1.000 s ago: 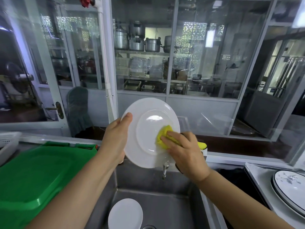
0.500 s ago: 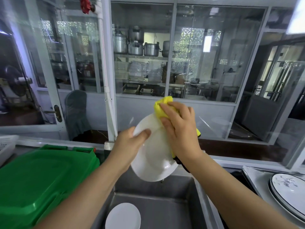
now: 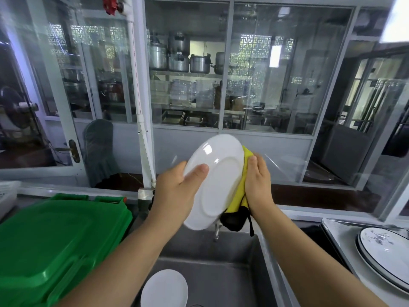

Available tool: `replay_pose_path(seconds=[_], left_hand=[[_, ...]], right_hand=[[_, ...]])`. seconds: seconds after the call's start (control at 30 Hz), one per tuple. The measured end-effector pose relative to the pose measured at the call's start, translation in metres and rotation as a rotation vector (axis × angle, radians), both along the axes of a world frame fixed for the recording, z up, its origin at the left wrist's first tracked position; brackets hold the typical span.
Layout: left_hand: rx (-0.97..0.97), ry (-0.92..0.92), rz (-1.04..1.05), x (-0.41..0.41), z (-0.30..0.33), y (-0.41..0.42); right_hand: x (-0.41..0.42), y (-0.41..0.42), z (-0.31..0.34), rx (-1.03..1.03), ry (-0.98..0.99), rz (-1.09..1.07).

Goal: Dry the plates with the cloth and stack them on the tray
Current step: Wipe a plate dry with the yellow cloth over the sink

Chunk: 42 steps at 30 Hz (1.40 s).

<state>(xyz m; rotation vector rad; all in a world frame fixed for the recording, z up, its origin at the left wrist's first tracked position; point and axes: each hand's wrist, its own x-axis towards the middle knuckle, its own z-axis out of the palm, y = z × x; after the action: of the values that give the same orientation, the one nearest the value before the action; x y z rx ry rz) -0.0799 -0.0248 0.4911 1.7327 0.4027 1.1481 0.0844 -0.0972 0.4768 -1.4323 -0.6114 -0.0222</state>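
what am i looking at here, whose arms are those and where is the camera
There is no machine here. A person wears a camera on their head, looking forward and down, so the arms are their own. The left hand grips a white plate, tilted over a steel sink. The right hand presses a yellow cloth against the plate's far side. Another white plate lies in the sink. A green bin lid sits to the left, and patterned plates are stacked on a tray at right.
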Motion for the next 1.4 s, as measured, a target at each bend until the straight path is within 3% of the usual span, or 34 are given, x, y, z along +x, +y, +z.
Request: replay_pose_path(seconds=[0.13, 0.23, 0.33, 0.47, 0.67, 0.83, 0.93, 1.0, 1.17, 1.4], left_hand=[[-0.036, -0.175, -0.110, 0.007, -0.004, -0.021], [-0.028, -0.152, -0.198, 0.010, -0.021, -0.027], [-0.178, -0.093, -0.301, 0.008, -0.028, -0.017], [-0.360, 0.027, -0.382, 0.007, -0.003, 0.009], [-0.151, 0.246, -0.345, 0.006, 0.017, 0.024], [-0.047, 0.295, -0.287, 0.016, 0.006, 0.013], [-0.037, 0.270, -0.253, 0.019, 0.006, 0.007], [0.024, 0.262, -0.216, 0.014, 0.009, 0.007], [0.121, 0.170, -0.116, 0.001, 0.025, 0.003], [0.110, -0.148, -0.103, -0.001, 0.023, -0.012]], right_hand=[[-0.004, 0.002, -0.022, -0.033, 0.433, 0.052], [0.002, -0.003, -0.014, -0.016, 0.526, -0.013], [0.014, -0.015, -0.008, 0.004, 0.381, -0.146], [0.012, -0.025, -0.002, 0.103, 0.207, -0.131], [0.009, -0.027, 0.000, 0.050, -0.110, -0.115], [-0.004, -0.018, 0.019, -0.167, -0.819, -0.178], [-0.010, -0.011, 0.025, -0.190, -0.976, -0.163], [-0.007, -0.012, 0.025, -0.130, -0.842, -0.132], [0.002, -0.012, 0.018, 0.099, -0.232, -0.032], [-0.006, -0.004, -0.005, 0.243, 0.187, 0.047]])
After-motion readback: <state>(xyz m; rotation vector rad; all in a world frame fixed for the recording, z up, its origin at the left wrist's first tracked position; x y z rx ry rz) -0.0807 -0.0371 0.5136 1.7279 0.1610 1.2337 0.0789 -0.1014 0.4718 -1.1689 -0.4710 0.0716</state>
